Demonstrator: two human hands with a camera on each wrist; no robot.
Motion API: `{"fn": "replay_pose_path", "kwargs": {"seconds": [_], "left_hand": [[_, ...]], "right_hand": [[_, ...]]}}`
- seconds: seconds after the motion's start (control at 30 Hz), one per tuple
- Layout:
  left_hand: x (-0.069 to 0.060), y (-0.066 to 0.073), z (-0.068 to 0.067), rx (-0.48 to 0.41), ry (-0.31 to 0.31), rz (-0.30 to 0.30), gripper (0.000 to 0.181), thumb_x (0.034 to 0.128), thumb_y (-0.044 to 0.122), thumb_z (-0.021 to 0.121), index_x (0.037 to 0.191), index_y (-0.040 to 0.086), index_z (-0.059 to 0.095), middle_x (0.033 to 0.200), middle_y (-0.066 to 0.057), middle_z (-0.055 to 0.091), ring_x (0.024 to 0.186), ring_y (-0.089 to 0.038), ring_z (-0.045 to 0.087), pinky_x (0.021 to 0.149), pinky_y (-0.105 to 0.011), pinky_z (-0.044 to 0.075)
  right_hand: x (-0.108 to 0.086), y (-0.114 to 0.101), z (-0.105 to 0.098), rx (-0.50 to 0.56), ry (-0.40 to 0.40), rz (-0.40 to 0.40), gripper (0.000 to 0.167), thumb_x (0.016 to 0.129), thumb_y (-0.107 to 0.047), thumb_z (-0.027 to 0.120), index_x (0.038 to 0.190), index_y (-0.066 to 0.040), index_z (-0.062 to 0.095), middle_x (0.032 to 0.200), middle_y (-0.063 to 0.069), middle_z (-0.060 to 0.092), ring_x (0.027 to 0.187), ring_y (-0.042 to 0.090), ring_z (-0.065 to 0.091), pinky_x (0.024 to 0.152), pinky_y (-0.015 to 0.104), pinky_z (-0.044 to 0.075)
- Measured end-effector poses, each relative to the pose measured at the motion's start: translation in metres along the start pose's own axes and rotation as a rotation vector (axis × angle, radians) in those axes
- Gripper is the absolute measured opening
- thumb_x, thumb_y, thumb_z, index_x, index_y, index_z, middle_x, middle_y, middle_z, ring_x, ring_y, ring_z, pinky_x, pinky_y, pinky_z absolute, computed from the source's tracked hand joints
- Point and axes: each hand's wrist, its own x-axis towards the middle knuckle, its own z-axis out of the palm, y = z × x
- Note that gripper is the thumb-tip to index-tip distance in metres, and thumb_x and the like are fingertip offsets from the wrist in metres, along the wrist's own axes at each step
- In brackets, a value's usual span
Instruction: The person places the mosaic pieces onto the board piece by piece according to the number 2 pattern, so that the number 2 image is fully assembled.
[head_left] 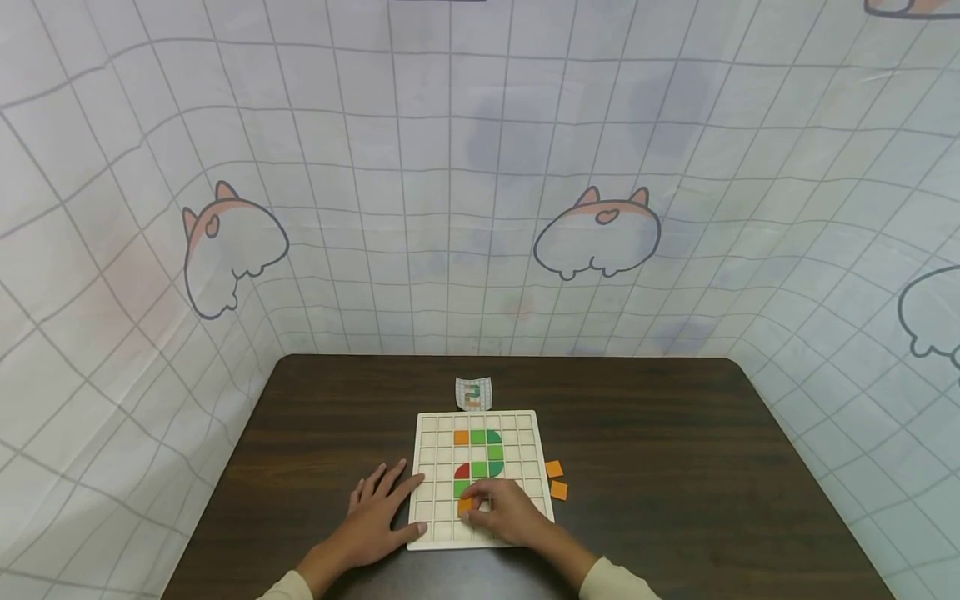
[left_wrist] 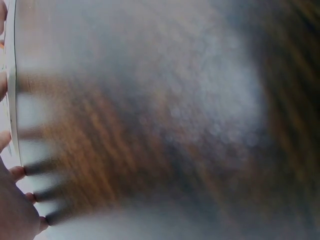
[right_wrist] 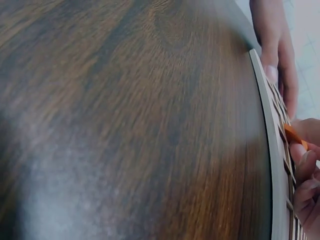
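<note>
A cream grid board point(head_left: 435, 531) lies on the dark table. My right hand point(head_left: 512, 512) is over its lower middle, thumb and fingers pinching an orange square tile point(head_left: 465, 507), which looks tilted in the right wrist view. Just above that tile sits a green square tile point(head_left: 461, 489), with a red quarter-round tile point(head_left: 462, 472) beyond it. More green squares, dark green quarter-rounds and an orange square point(head_left: 461, 437) fill cells farther up. My left hand point(head_left: 369, 527) lies spread at the board's left edge, thumb and index fingertip touching it.
Two loose orange square tiles point(head_left: 558, 491) lie right of the board. A small printed card point(head_left: 473, 395) with a coloured grid pattern lies behind the board's far edge. Pale checked cloth point(head_left: 480, 275) hangs around the table's back and sides.
</note>
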Motion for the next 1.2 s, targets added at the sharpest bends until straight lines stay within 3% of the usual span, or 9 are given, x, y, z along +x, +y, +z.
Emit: {"fn": "replay_pose_path", "kwargs": {"seconds": [0.37,1.2], "left_hand": [[-0.0015,-0.0007,0.0001,-0.004,0.013,0.016,0.076,0.0879,0.068,0.061,0.152,0.033,0.043,0.166,-0.008,0.025,0.150,-0.047,0.018,0.109,-0.078,0.013],[-0.0017,0.0023,-0.0021,-0.014,0.003,0.017,0.076,0.0886,0.067,0.062,0.153,0.032,0.043,0.166,-0.008,0.025,0.151,-0.047,0.017,0.109,-0.078,0.012]], "right_hand": [[0.0030,-0.0037,0.0059,-0.148,0.040,0.022,0.018,0.082,-0.020,0.082,0.099,-0.014,0.077,0.078,-0.012,0.062,0.073,0.001,0.054,0.070,0.018,0.044],[0.0038,-0.0044,0.0090,-0.158,0.084,0.040,0.013,0.085,-0.024,0.081,0.094,-0.015,0.078,0.076,-0.014,0.060,0.074,0.003,0.056,0.070,0.019,0.045]]}}
